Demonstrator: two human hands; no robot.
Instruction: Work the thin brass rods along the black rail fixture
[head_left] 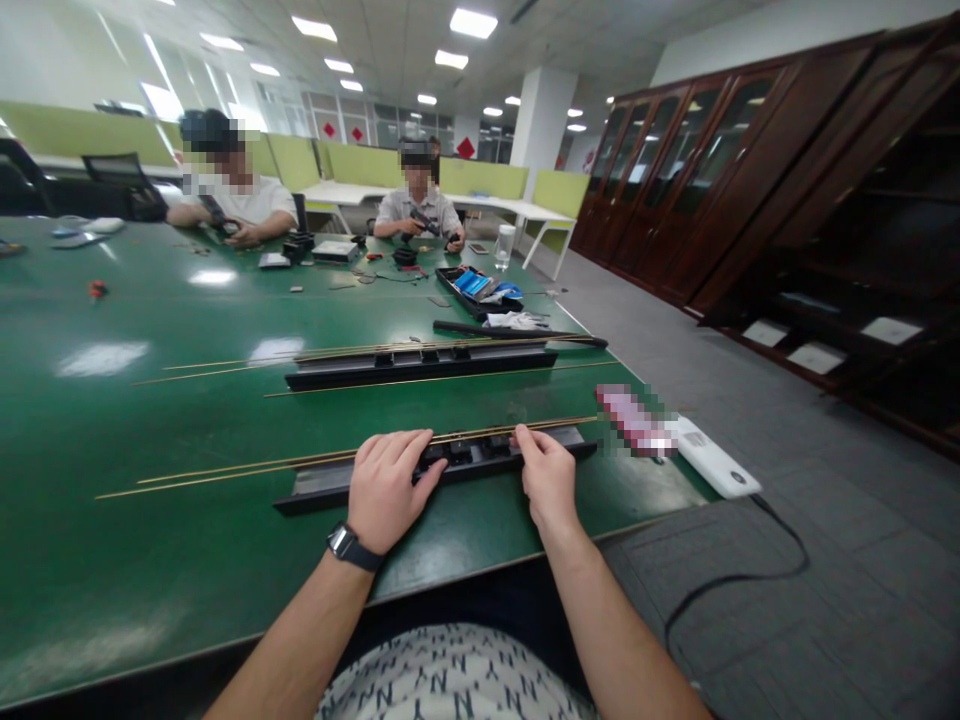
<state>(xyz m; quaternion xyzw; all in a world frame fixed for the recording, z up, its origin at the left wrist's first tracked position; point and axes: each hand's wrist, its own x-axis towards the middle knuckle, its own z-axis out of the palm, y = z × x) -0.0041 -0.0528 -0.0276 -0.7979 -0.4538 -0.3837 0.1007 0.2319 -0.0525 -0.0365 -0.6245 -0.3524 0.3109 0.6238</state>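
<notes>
A long black channel (322, 487) with a grey inside lies across the green table in front of me. Several square black parts (459, 452) sit inside its middle stretch. Thin brass-coloured rods (247, 468) run along its far edge and stick out well past its left end. My left hand (390, 480) lies across the channel, fingers over the far edge and thumb by the black parts. My right hand (547, 470) is closed, thumb and forefinger pinched at the rods above the right part of the channel; the exact grip is partly hidden.
Beyond lies a second black channel (420, 368) with more rods. To the right are a blurred pink object (634, 415) and a white device (712, 457) with a cable over the table edge. Farther back stand a black tray (450, 285) and two people (420, 205) handling dark objects.
</notes>
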